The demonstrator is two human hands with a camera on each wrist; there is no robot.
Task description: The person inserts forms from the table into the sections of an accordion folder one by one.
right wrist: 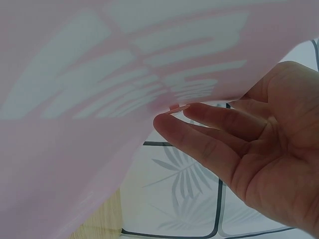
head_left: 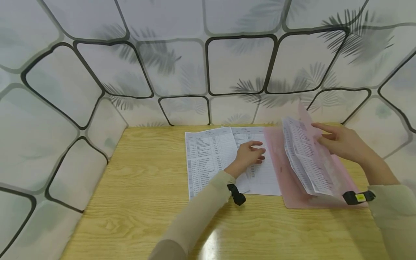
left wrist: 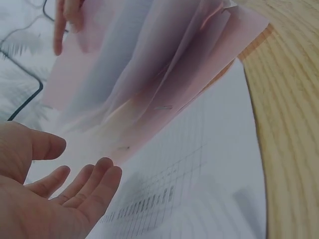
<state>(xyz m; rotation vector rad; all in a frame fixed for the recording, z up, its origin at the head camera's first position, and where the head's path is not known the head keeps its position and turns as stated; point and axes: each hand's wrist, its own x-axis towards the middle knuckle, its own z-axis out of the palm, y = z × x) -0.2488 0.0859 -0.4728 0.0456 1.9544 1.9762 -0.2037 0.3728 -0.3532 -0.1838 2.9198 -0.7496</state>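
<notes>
a: on the wooden surface (head_left: 136,187), what lies where?

b: printed sheets (head_left: 211,155) lie flat at the middle, and a pink folder (head_left: 292,187) lies just to their 3 o'clock, its edge touching them.

a: and the hands?

b: the left hand (head_left: 248,155) rests on the sheets, fingers relaxed and loosely bent, grasping nothing. the left wrist view shows its palm open beside the folder (left wrist: 164,74).

a: the right one?

b: the right hand (head_left: 338,142) sits at the folder's 1 o'clock side, straight fingers touching the raised pink flap (right wrist: 99,99). a printed page (head_left: 302,159) stands tilted up inside the folder. whether the thumb pinches the flap, i cannot tell.

a: behind it all?

b: a patterned wall (head_left: 208,61) at 12 o'clock.
</notes>
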